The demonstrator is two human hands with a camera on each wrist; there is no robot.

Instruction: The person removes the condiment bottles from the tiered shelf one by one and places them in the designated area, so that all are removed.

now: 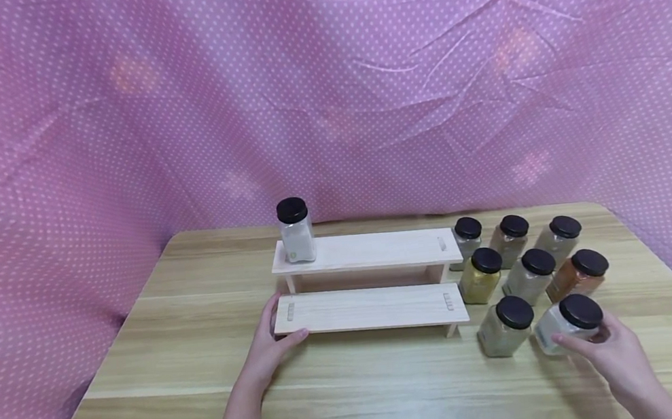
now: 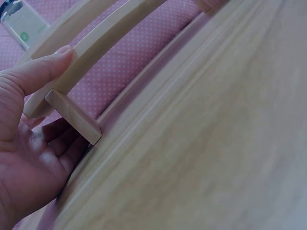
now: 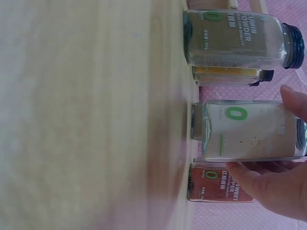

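My left hand (image 1: 266,343) grips the left end of a two-tier pale wooden shelf (image 1: 371,309). In the left wrist view the thumb (image 2: 53,69) lies on the board's edge, with the other fingers beside the short leg (image 2: 74,117). At the table's right, my right hand (image 1: 618,350) holds a black-lidded glass jar of pale powder (image 1: 554,331) between thumb and fingers. The right wrist view shows that jar (image 3: 252,130) with its base seemingly just off the table. A jar of white contents (image 1: 298,241) stands upright on the upper tier's left end.
Several black-lidded spice jars stand right of the shelf, among them a yellow one (image 1: 478,283), a reddish one (image 1: 571,280) and a cumin powder jar (image 3: 232,38) beside the held jar. A pink dotted cloth (image 1: 325,101) hangs behind the wooden table (image 1: 380,396).
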